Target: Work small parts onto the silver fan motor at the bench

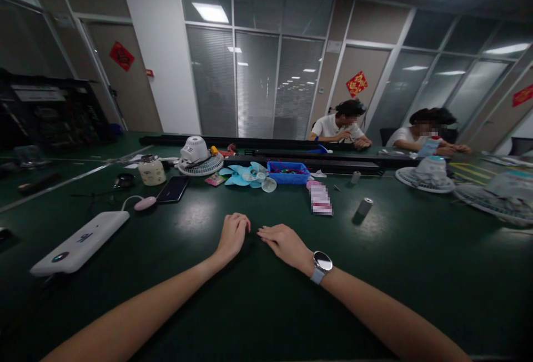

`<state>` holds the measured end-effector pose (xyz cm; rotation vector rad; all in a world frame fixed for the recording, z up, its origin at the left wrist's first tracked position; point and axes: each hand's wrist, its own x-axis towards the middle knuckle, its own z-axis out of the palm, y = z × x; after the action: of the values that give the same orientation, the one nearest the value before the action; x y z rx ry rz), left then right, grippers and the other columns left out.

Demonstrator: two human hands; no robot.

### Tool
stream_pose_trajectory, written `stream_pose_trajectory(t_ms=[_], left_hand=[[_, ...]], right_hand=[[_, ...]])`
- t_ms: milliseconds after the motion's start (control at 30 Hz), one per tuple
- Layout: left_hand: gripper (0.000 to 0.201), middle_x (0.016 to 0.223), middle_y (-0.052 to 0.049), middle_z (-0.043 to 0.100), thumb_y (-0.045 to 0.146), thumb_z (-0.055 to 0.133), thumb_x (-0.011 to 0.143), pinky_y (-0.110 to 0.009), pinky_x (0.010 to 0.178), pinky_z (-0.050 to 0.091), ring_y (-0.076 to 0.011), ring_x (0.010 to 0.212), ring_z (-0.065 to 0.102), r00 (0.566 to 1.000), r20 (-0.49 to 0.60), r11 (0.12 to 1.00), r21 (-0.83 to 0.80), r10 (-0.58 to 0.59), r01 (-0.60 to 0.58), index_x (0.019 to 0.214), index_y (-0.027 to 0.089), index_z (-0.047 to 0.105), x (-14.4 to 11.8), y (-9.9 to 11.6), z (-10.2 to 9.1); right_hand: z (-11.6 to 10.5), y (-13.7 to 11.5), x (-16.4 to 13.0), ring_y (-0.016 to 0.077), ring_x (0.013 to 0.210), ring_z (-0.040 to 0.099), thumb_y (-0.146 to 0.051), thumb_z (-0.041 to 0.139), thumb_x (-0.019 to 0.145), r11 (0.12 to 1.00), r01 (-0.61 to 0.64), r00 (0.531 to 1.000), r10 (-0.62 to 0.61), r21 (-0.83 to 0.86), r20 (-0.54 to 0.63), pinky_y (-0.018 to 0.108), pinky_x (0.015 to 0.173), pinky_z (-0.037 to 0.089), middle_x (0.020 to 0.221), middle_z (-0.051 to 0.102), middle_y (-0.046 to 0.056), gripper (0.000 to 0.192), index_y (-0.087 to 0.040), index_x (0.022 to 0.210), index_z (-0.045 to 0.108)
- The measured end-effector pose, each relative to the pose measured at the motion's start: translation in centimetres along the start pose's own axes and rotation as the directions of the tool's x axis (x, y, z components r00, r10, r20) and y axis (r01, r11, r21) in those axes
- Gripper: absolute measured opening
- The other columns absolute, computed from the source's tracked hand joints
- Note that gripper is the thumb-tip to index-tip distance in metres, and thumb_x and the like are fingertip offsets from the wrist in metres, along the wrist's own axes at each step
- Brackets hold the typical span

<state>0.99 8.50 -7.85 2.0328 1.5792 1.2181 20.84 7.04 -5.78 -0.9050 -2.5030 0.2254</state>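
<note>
My left hand rests on the dark green table, its fingers loosely bent and pointing right. Nothing shows in it. Across a narrow gap lies my right hand, palm down with the fingers stretched toward the left one. It too holds nothing that I can see. A round-faced watch with a pale strap is on my right wrist. Beyond the hands are light blue fan blades, a blue plastic basket with small items inside, and a pink blurred item. Right of these stands a small grey cylinder.
On the left are a white power bank-like device, a dark phone and a cream jar. A white fan part sits behind them. More fan parts lie at right. Two people sit across the table.
</note>
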Motion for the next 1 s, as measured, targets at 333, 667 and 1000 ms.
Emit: stream_pose_trajectory(t_ms=[333, 667, 1000], left_hand=[[0.030, 0.071, -0.003, 0.058, 0.023, 0.028, 0.084, -0.036, 0.083, 0.036, -0.0211, 0.081, 0.053, 0.999, 0.043, 0.999, -0.033, 0.014, -0.012, 0.057, 0.021, 0.043, 0.1, 0.5, -0.3], [0.031, 0.071, -0.003, 0.057, 0.026, 0.027, 0.084, -0.034, 0.081, 0.036, -0.0213, 0.081, 0.052, 0.998, 0.062, 1.000, -0.009, -0.007, 0.008, 0.058, 0.022, 0.042, 0.0, 0.6, -0.3], [0.032, 0.070, -0.002, 0.058, 0.023, 0.027, 0.085, -0.034, 0.081, 0.039, -0.0210, 0.080, 0.053, 0.998, 0.056, 1.000, 0.026, -0.001, 0.000, 0.058, 0.021, 0.044, 0.0, 0.5, -0.2]], right_hand=[[-6.0, 8.4, -2.0, 0.0211, 0.095, 0.070, -0.018, 0.050, 0.090, 0.969, -0.209, 0.889, 0.132, -0.131, -0.439, 0.035, 0.085, 0.054, 0.107, 0.074, 0.004, 0.031, -0.023, 0.113, 0.071], [-13.2, 22.4, -11.6, 0.0257, 0.077, 0.069, -0.036, 0.048, 0.087, 0.688, -0.712, 0.459, 0.302, -0.142, -0.835, 0.035, 0.068, 0.049, 0.091, 0.076, 0.010, 0.034, -0.019, 0.100, 0.075], [-12.7, 23.3, -11.9, 0.0233, 0.076, 0.067, -0.035, 0.048, 0.084, 0.714, -0.696, 0.427, 0.321, -0.081, -0.846, 0.034, 0.071, 0.047, 0.089, 0.075, 0.009, 0.033, -0.020, 0.097, 0.075]])
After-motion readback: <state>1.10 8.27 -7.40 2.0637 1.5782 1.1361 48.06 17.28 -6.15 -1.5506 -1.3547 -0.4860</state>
